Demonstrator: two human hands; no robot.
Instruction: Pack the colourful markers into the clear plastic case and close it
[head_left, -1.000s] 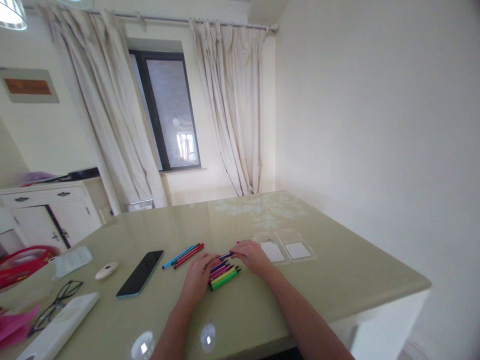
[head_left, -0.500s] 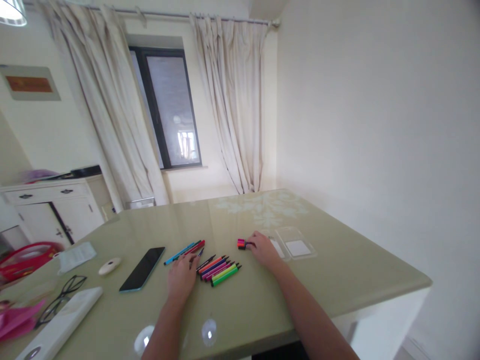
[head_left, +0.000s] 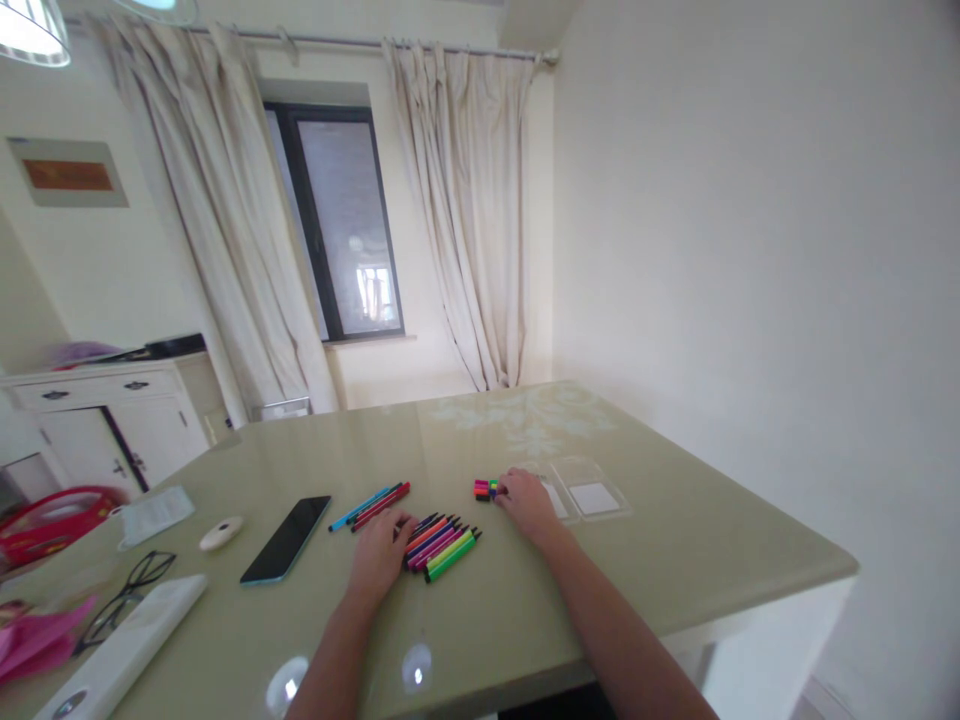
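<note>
My left hand is curled at the left edge of a row of uncapped felt-tip markers, its fingers closed on a dark marker that they mostly cover. The row runs from dark through orange, purple and pink to yellow and green, with the dark tips pointing away from me. Further right, my right hand has its fingertips pinched together at a small cluster of coloured marker caps, closed on a cap at the cluster's right side. Beyond my left hand lie several capped markers, blue and red.
An open clear plastic case with a white insert lies behind my right hand. Leftward are a phone, a white oval object, eyeglasses, a long white bar and a face mask. The table's edge runs along the right.
My left hand has moved right, bringing a marker against the left end of the row. My right hand stays by the caps, where blue and green ones now show beside its fingertips.
</note>
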